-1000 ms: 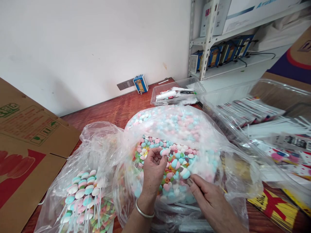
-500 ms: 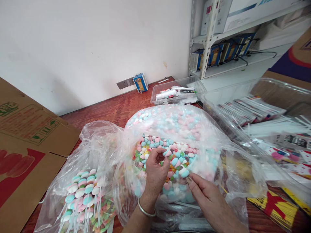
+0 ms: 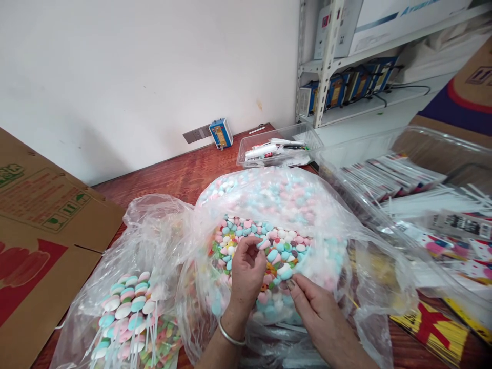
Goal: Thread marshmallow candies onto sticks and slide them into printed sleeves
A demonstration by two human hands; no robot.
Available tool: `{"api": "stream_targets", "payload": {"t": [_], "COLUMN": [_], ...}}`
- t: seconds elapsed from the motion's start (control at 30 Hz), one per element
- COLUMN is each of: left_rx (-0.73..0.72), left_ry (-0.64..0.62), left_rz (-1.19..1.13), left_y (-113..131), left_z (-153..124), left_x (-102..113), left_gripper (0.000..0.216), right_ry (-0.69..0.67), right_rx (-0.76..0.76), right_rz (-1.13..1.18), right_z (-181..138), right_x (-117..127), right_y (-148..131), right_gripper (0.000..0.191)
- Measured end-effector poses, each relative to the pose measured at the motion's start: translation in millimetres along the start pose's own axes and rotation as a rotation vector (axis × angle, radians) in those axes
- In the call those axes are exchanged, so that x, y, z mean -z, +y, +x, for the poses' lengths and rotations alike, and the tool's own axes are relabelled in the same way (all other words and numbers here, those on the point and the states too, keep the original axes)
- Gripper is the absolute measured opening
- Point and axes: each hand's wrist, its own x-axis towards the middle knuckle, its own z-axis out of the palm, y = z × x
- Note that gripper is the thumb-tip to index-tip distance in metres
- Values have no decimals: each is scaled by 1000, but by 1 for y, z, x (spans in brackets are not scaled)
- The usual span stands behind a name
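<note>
A large clear plastic bag [image 3: 338, 220] lies open in front of me, full of pastel pink, blue and white candies [image 3: 269, 241]. My left hand [image 3: 246, 274], with a metal bangle on the wrist, reaches into the bag's mouth and pinches a pink and blue candy [image 3: 263, 243] between thumb and fingers. My right hand [image 3: 315, 312] is beside it at the bag's lower edge, fingers together, its fingertips touching a blue and white candy [image 3: 285, 272]. A second clear bag [image 3: 154, 241] to the left holds candy skewers [image 3: 126, 312] on white sticks.
Flattened cardboard boxes [image 3: 42, 230] lie at the left. A clear tray [image 3: 279, 148] with pens stands at the back of the red-brown table [image 3: 172, 174]. A big clear bin [image 3: 403, 174] of white sticks and packets fills the right. A metal shelf [image 3: 326, 61] stands behind.
Both hands stay in the bag's mouth and have shifted slightly. My left hand keeps working the candy in its fingertips; my right fingertips have closed in on a candy.
</note>
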Motion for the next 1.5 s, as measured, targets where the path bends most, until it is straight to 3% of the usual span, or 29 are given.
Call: {"api": "stream_targets", "payload": {"t": [0.2,0.37,0.63,0.83,1.0,1.2,1.5], "left_rx": [317,362,329,268,285,207,233], "left_ry": [162,133,109,53,30,-41,138], "left_rz": [-633,-864,-937,-939,-998,-951,-884], "left_y": [21,37,51,49,50,64,59], "left_z": [3,-6,-37,-54,-59,-55,-27], "left_x": [-19,-32,-38,-44,-46,-35,-44], "left_gripper": [26,17,15,27,22,25,34], "right_ry": [81,220,339,430,497,385,311], "right_rx": [175,394,538,557,591,650,651], "right_rz": [-174,-328,-500,-522,-561,-598,-554], "right_z": [-4,-6,-24,-36,-37,-33,-27], "right_x": [-20,-27,-35,-34,-32,-18,-10], "right_y": [17,22,31,33,32,21,15], "right_gripper": [27,25,29,27,30,30,32]}}
